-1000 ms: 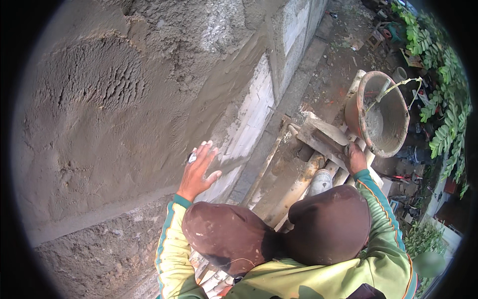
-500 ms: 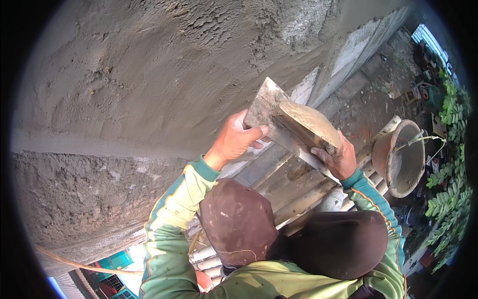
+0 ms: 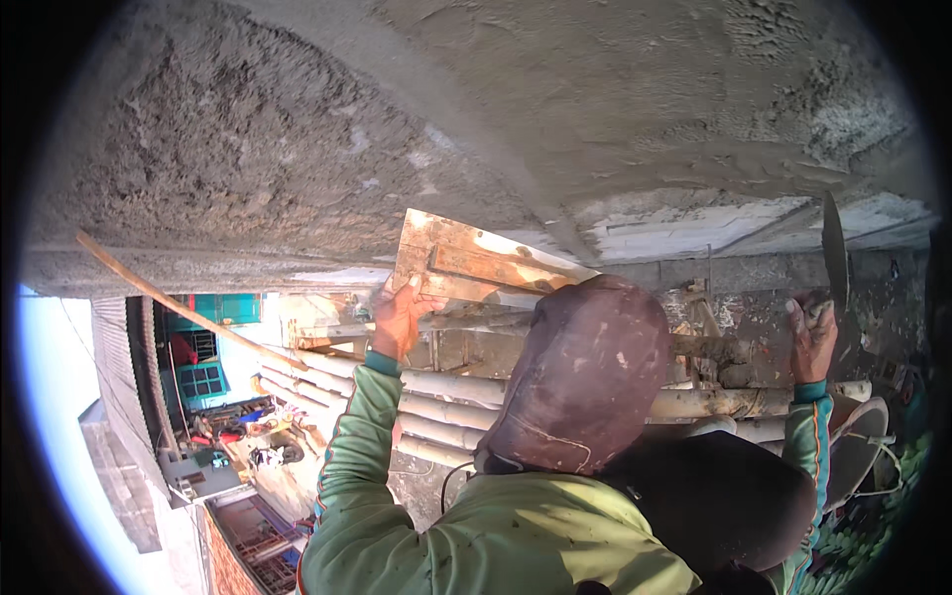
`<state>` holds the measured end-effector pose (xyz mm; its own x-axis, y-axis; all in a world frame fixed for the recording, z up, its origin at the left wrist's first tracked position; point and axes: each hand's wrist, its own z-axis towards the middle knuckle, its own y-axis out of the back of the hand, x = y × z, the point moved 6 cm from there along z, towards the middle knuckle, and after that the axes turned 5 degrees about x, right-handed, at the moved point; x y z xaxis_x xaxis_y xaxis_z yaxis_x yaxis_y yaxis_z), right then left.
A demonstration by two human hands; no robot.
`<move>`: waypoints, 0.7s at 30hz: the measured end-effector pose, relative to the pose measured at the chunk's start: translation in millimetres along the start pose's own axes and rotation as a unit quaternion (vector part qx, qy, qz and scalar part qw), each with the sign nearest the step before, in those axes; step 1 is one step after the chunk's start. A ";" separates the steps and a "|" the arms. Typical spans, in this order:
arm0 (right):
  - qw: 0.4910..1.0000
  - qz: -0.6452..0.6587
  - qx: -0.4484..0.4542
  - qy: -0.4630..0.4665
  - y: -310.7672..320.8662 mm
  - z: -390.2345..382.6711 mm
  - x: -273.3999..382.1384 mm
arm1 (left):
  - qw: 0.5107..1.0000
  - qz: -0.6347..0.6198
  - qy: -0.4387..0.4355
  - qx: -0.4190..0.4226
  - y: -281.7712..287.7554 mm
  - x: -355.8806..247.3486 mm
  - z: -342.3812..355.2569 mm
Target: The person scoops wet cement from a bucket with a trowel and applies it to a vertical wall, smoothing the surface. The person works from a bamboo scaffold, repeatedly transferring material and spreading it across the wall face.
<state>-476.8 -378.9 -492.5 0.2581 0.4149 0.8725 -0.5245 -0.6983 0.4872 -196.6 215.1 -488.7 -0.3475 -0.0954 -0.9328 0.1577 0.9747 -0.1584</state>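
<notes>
In my left hand (image 3: 399, 319) is a flat wooden float board (image 3: 421, 243), its edge pinched between thumb and fingers. A raised wooden bar (image 3: 496, 268) runs along its face, which is stained with mortar. My right hand (image 3: 813, 332), apart from the board at the far right, is closed around a trowel whose dark, leaf-shaped blade (image 3: 835, 253) points up toward the wall and shows nearly edge-on. Its handle is hidden in my fingers. Above both hands spreads a wall with smooth grey plaster (image 3: 595, 89) on the right and a rougher coat (image 3: 248, 149) on the left.
Several bamboo poles (image 3: 446, 409) run crosswise below the wall. One long pole (image 3: 188, 309) slants at the left. A mortar-caked bucket (image 3: 861, 451) hangs or stands at right, partly behind my arm. A brown mud-spotted covering (image 3: 585, 367) blocks the middle. A cluttered yard (image 3: 268, 446) lies lower left.
The view has swung left. My hands, earlier close together at the board with the trowel against it, are now far apart. The board's face has turned and the trowel is off it.
</notes>
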 end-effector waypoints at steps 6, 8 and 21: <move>0.992 -0.108 0.058 -0.037 -1.6 -2.7 -95.3 | 0.947 -0.022 0.044 -0.318 191.3 2.9 -185.1; 0.994 -0.004 0.072 -0.088 -10.4 -2.1 -125.7 | 0.927 -0.088 0.013 -0.365 251.0 52.8 -263.2; 0.986 0.003 0.059 -0.153 -16.0 5.2 -135.8 | 0.851 -0.121 0.213 -0.464 332.2 338.5 -504.1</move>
<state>-499.2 -427.1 -618.6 0.4979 0.2273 0.8369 -0.4337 -0.7704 0.4673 -727.7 608.5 -693.8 -0.6015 -0.4270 -0.6752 -0.6951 0.6964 0.1788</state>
